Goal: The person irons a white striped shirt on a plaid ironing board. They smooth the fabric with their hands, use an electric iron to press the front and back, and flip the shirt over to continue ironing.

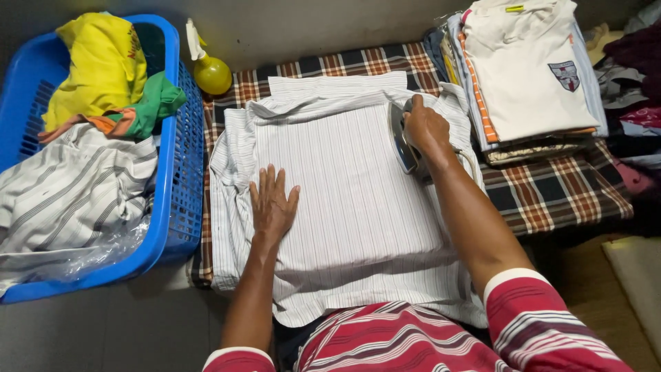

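On the checked cloth (551, 193), centre of view: a white striped shirt (344, 207), folded to a rough square, collar end away from the person. Left hand (272, 203) lies flat on the shirt's left half, palm down, fingers a little apart, holding nothing. Right hand (425, 127) is clamped over the handle of an iron (401, 138) at the shirt's upper right edge. Iron stands tipped on its side, soleplate facing left; the handle is hidden under the hand and little of the body shows. A pale cord loops just right of the wrist; its end is cut off behind the forearm.

Left: blue basket (172, 179), its near corner out of view. It holds a striped garment (76, 186), a yellow cloth (103, 65) and a green and orange piece (148, 103); clear plastic film at the basket's lower edge, hard to make out. Yellow spray bottle (210, 69) stands between basket and shirt, by the wall.

Right: stack of folded clothes (523, 69), a cream shirt with a crest on top; layers beneath show only as edges. Darker clothes at far right are cropped. Red striped sleeves and lap fill the bottom edge.
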